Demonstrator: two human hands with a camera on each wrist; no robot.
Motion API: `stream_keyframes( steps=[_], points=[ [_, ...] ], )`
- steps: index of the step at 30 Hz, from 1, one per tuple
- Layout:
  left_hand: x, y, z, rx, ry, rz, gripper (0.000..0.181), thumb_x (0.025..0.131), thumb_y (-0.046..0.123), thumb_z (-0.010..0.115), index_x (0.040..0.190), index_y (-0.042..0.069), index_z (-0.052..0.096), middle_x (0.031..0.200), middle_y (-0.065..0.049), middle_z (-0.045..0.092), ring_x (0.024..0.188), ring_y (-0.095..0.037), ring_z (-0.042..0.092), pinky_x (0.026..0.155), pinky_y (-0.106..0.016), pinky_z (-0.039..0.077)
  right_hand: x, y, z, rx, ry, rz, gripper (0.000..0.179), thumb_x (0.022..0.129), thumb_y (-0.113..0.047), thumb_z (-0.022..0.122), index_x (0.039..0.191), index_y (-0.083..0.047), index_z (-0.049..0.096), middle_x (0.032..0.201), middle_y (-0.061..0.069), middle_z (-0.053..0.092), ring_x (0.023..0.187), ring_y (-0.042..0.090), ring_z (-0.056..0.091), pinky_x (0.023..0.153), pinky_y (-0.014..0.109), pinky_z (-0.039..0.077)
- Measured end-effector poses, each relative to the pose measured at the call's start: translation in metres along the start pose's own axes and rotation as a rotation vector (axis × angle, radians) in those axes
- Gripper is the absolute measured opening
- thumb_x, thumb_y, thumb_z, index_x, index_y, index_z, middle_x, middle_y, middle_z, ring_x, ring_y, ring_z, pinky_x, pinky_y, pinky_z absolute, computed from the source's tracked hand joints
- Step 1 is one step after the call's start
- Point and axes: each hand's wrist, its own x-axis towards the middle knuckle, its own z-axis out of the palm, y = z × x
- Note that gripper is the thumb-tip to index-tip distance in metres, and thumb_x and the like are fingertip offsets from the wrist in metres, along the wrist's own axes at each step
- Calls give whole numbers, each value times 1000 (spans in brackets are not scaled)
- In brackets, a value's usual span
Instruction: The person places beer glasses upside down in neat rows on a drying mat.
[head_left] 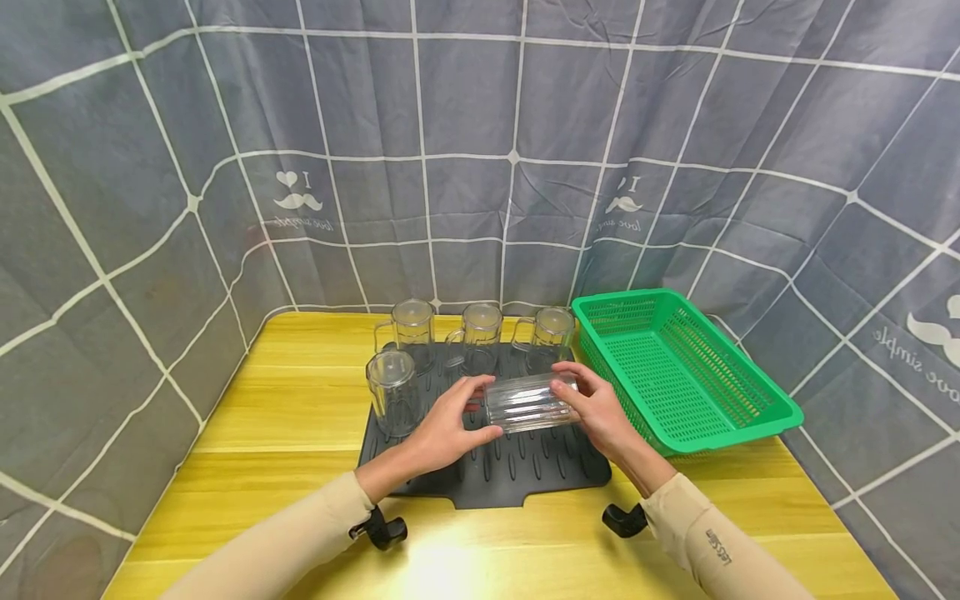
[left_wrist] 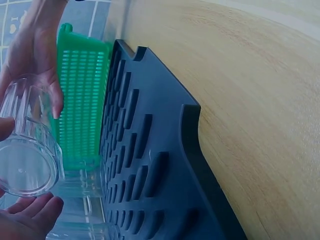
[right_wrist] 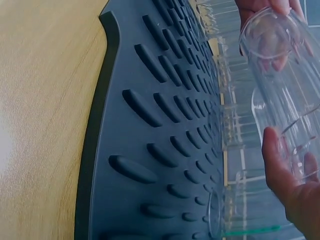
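Observation:
A clear ribbed glass mug (head_left: pixel 528 404) lies sideways in the air above a black drying mat (head_left: pixel 491 487). My left hand (head_left: pixel 446 423) holds its base end, thumb and fingers on opposite sides. At the other end, my right hand (head_left: pixel 602 410) grips the mug near its rim, with the thumb on the near side. The mug's round base (left_wrist: pixel 25 167) faces the left wrist camera. In the right wrist view, a handle (right_wrist: pixel 258 112) shows along the mug's side.
Several glass mugs, including one front-left (head_left: pixel 393 396) and one at the back middle (head_left: pixel 481 333), stand upside down on the mat. A green plastic basket (head_left: pixel 757 429) sits right of it on the wooden table (head_left: pixel 285 417). A grey checked curtain (head_left: pixel 465 200) hangs behind.

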Motion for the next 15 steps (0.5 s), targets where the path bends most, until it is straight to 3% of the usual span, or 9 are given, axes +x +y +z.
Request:
stream_keyframes(
  steps=[3,5,6,8,11,15],
  points=[
    [0,0,-1,-49,12,20,70,90,35,78,149,23,43,140,-3,49,129,-23,54,107,-45,48,1,2,-1,31,-25,8,43,102,-23,62,139,-5,50,132,14,49,77,8,54,52,22,39],
    [-1,1,-2,-78,21,31,68,90,33,78,148,22,45,139,-2,48,127,-23,54,106,-46,49,2,3,-2,41,-34,16,43,102,-24,61,140,-6,50,136,12,47,78,7,54,51,22,37],
    [-1,2,-2,-87,27,40,68,89,32,79,147,21,45,138,-3,48,126,-23,54,105,-46,49,3,3,-2,45,-39,19,44,103,-25,61,141,-6,49,138,12,46,80,7,54,51,23,37],
    [-1,3,-3,-94,41,54,67,89,30,79,147,21,46,137,-3,48,124,-23,54,104,-44,51,4,5,-2,63,-51,33,44,103,-26,60,141,-6,48,141,13,44,92,10,57,62,24,48],
    [0,6,-6,-100,60,63,65,89,26,80,145,21,48,136,-5,48,122,-23,53,101,-42,53,5,7,-1,107,-73,57,45,104,-27,58,142,-7,47,142,20,43,120,30,55,81,32,57],
    [1,10,-10,-71,79,74,64,88,24,80,145,24,50,132,-4,49,118,-19,51,101,-43,53,5,8,0,119,-89,74,48,104,-28,57,146,-7,45,144,25,43,124,39,54,88,40,58]
  ],
)
